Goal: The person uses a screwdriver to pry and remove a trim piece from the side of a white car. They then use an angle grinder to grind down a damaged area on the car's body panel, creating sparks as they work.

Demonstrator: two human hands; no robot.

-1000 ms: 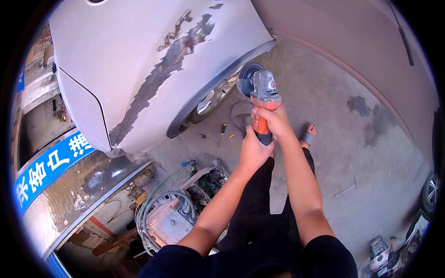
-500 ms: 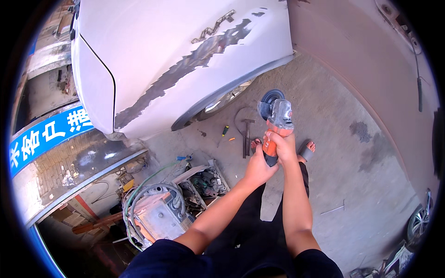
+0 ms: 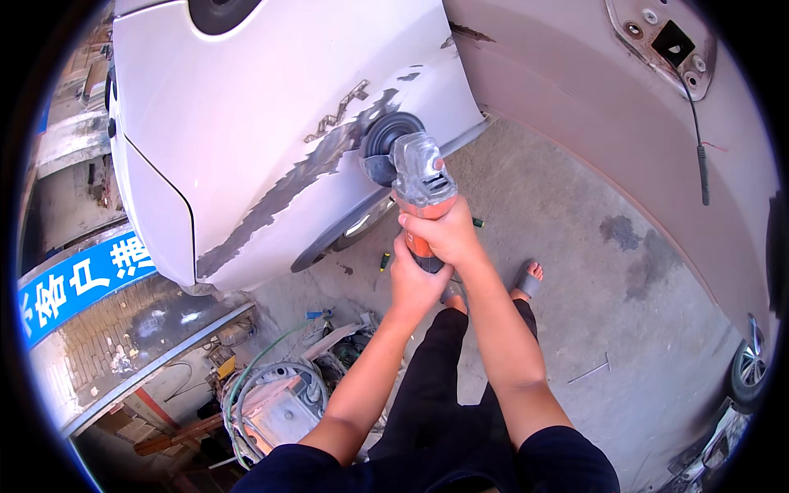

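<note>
An orange and grey angle grinder (image 3: pixel 425 177) is in both my hands, its disc end pointing up and left. My left hand (image 3: pixel 413 281) wraps the rear of the body, and my right hand (image 3: pixel 450 236) grips it just behind the grey head. The dark round disc (image 3: pixel 394 130) overlaps the upper part of a grey scraped strip (image 3: pixel 283 197) on the white car panel (image 3: pixel 246 99). Whether the disc touches the panel I cannot tell. A damaged badge (image 3: pixel 337 111) sits beside that strip, and the grinder's front hides part of the wheel arch.
A raised car panel (image 3: pixel 567 74) with a dangling cable (image 3: pixel 703 172) curves along the right. At lower left stands a machine (image 3: pixel 283 411) with coiled hoses. A screwdriver (image 3: pixel 385 261) and a T-shaped metal tool (image 3: pixel 590 368) lie on the concrete floor (image 3: pixel 575 304).
Both hands have carried the grinder up and left, from over the floor to the scraped strip. My view has shifted, and one foot has moved.
</note>
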